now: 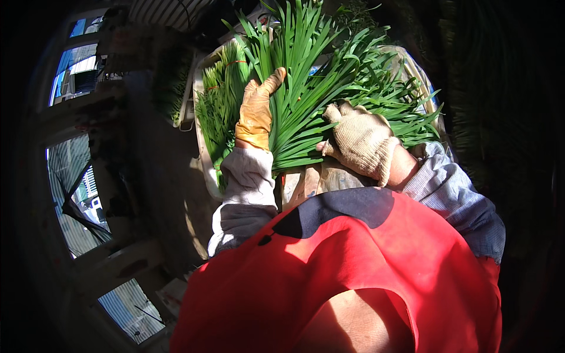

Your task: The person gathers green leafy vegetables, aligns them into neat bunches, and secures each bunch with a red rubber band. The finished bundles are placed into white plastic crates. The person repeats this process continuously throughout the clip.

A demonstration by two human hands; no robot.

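A fan of long, strap-like green leaves (304,84) lies loose across a shallow, pale-rimmed container (201,145) before me. My left hand (258,106), in an orange rubber-like glove, is at the left side of the fan with its thumb stretched over the leaves. Its other fingers are partly hidden, so a grip cannot be made out. In a cream knitted glove, my right hand (362,139) is palm down at the fan's right edge. Its bare thumb tip stands apart from the bent fingers, and nothing shows held in it. More loose leaves (410,117) lie beyond its knuckles.
Bundles of greens (236,66) tied with red bands line the container's left side. Crumpled sheeting (344,176) is at the near edge, close to my red garment (353,247). Another container of greens (178,99) stands further left, beside window openings (77,189).
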